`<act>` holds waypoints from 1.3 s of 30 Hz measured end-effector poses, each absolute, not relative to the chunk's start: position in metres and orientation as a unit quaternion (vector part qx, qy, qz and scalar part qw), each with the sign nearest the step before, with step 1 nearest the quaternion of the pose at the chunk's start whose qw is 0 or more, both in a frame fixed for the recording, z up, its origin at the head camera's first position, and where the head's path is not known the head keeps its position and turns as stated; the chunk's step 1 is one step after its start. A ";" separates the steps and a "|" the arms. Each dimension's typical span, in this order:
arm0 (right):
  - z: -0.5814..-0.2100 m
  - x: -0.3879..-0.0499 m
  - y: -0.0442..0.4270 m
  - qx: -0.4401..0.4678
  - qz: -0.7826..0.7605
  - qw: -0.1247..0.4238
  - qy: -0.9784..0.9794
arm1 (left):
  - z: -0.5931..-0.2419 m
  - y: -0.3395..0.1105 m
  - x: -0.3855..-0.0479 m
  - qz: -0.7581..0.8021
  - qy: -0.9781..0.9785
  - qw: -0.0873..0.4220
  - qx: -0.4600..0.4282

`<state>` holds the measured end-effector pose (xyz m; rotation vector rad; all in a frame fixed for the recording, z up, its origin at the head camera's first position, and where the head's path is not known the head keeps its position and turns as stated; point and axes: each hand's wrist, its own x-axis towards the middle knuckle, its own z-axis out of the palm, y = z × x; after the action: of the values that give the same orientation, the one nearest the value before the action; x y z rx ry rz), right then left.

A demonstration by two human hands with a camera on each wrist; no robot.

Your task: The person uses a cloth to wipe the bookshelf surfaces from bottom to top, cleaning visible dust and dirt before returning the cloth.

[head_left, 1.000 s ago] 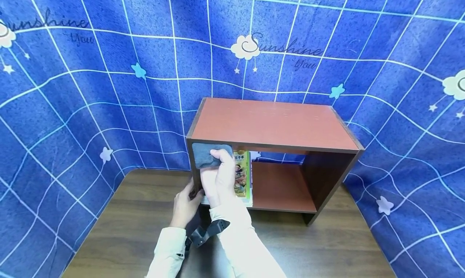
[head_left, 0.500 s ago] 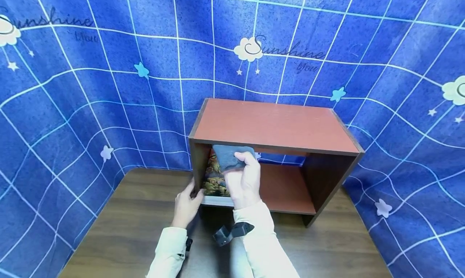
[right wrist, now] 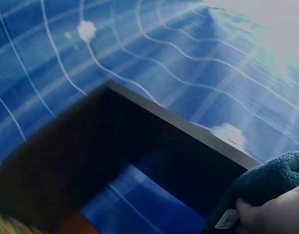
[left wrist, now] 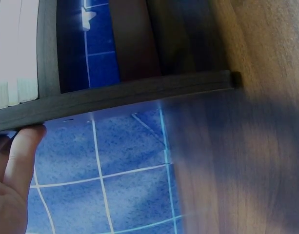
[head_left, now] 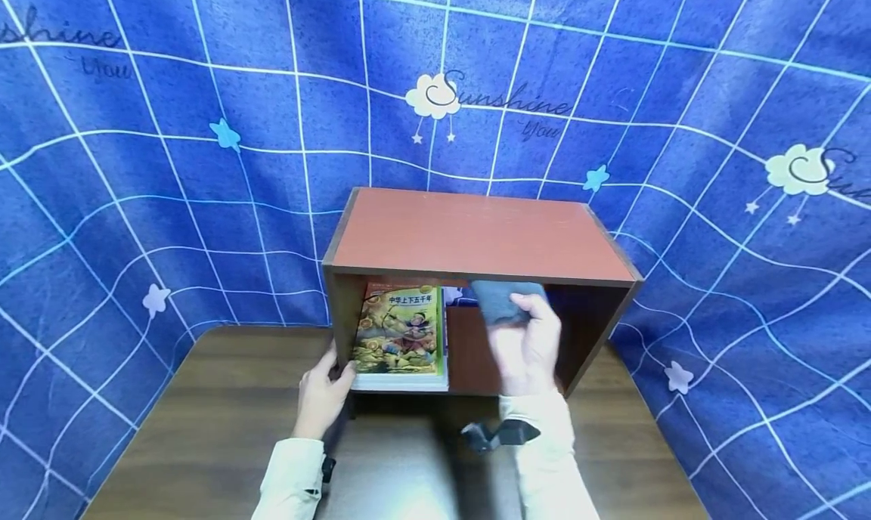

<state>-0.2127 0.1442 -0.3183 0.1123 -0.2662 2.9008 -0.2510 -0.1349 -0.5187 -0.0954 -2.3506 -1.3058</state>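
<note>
My right hand holds a folded grey-blue cloth against the front edge of the top board of a small wooden shelf, right of its middle. In the right wrist view the fuzzy cloth lies at the board's edge, with a white tag showing; only part of the hand is visible. My left hand grips the shelf's left side panel low at its front edge, thumb and fingers on either side. The left wrist view shows its fingers touching the panel.
Several books lie in a stack inside the shelf at its left, a colourful cover on top. The shelf stands on a wooden table. A blue patterned curtain hangs behind and at both sides.
My right hand has moved the cloth rightward along the top board's front edge, uncovering the books. The left hand keeps its grip on the side panel. The head view has shifted slightly.
</note>
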 end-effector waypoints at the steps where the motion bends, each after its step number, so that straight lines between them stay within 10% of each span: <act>1: -0.319 -0.212 0.155 0.044 0.989 0.114 -0.084 | -0.519 -0.137 -0.250 -0.472 -0.852 0.224 -0.035; 16: -0.315 -0.205 0.242 0.137 0.986 0.089 0.023 | -0.517 -0.140 -0.250 -0.479 -0.848 0.224 -0.035; 39: -0.308 -0.221 0.116 0.010 0.980 0.151 -0.127 | -0.518 -0.137 -0.249 -0.478 -0.851 0.217 -0.033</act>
<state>-0.2207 0.1164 -0.3076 0.0275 -0.3633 2.8154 -0.2491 -0.1366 -0.5182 -0.0923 -2.3565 -1.3244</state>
